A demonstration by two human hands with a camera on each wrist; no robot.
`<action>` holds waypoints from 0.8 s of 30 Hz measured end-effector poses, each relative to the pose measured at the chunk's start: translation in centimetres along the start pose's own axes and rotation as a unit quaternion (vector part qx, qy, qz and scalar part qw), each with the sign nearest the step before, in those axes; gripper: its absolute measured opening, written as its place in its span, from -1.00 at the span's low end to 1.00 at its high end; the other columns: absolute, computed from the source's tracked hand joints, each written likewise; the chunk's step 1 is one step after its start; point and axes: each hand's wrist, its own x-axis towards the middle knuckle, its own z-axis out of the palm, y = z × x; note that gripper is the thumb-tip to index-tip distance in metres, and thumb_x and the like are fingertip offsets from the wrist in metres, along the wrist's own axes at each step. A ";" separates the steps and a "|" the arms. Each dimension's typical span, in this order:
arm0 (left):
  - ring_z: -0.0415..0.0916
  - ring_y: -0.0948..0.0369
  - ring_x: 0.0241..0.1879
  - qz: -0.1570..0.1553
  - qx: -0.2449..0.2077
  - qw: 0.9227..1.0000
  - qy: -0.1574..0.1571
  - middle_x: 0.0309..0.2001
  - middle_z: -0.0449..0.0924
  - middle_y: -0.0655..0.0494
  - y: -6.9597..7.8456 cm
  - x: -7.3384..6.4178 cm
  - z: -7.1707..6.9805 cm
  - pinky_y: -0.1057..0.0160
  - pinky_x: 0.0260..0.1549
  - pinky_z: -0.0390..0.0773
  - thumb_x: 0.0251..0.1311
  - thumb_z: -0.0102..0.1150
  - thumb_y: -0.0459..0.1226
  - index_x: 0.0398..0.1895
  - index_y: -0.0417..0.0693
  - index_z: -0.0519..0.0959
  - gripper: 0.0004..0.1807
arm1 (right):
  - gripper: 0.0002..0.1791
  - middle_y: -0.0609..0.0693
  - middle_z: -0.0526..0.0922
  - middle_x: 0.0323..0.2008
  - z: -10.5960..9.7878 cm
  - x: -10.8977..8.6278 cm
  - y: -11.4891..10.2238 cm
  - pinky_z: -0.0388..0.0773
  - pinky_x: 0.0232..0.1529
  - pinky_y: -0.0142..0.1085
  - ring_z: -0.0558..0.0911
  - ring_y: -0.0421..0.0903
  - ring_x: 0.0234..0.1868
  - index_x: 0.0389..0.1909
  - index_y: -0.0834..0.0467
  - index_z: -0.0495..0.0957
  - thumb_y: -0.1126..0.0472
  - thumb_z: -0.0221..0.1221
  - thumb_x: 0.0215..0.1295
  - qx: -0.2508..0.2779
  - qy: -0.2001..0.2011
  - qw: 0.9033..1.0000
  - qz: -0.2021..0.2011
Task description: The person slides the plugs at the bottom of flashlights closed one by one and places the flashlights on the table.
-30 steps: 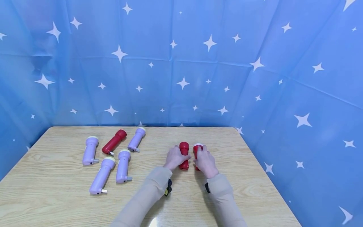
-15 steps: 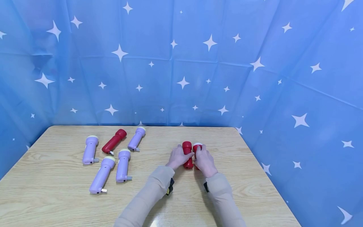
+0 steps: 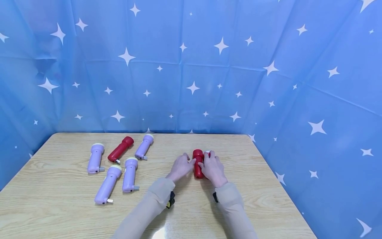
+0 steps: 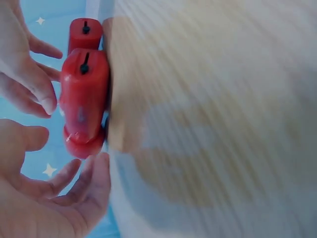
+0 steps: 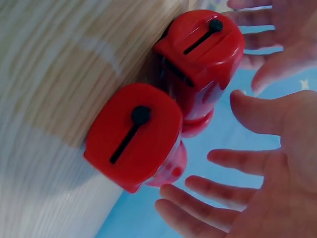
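Two red flashlights lie side by side on the table in front of me. The left flashlight [image 3: 198,163] has a red head; the right flashlight [image 5: 134,139] shows a white-rimmed lens in the head view, its body mostly covered by my right hand [image 3: 213,170]. That hand hovers over it with spread, relaxed fingers, thumb beside the left flashlight. My left hand [image 3: 180,166] is just left of the left flashlight, fingers loosely extended and thumb toward its body. In the left wrist view, its fingertips [image 4: 101,171] are close to the flashlight's head. Neither hand grips anything.
On the table's left half lie several lilac flashlights, among them a front one [image 3: 108,184], and another red flashlight [image 3: 120,149]. The wooden table [image 3: 253,199] meets a blue star-patterned curtain [image 3: 167,79] at the back and right.
The left red flashlight has slid right until it lies beside the other one. My left hand followed it, then drew back left and let go. My right hand's fingers have loosened.
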 end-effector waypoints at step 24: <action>0.52 -0.21 -0.20 -0.010 0.220 0.965 0.138 -0.14 0.53 -0.33 -3.7 -3.9 -8.9 -0.08 -0.40 0.54 0.18 0.18 -0.12 0.01 -0.37 0.44 -0.50 | -0.41 0.31 0.36 0.10 0.6 -0.1 -1.0 0.65 -0.30 0.02 0.44 0.22 -0.05 0.23 0.23 0.39 0.01 0.18 0.26 -0.016 -0.035 0.999 -0.018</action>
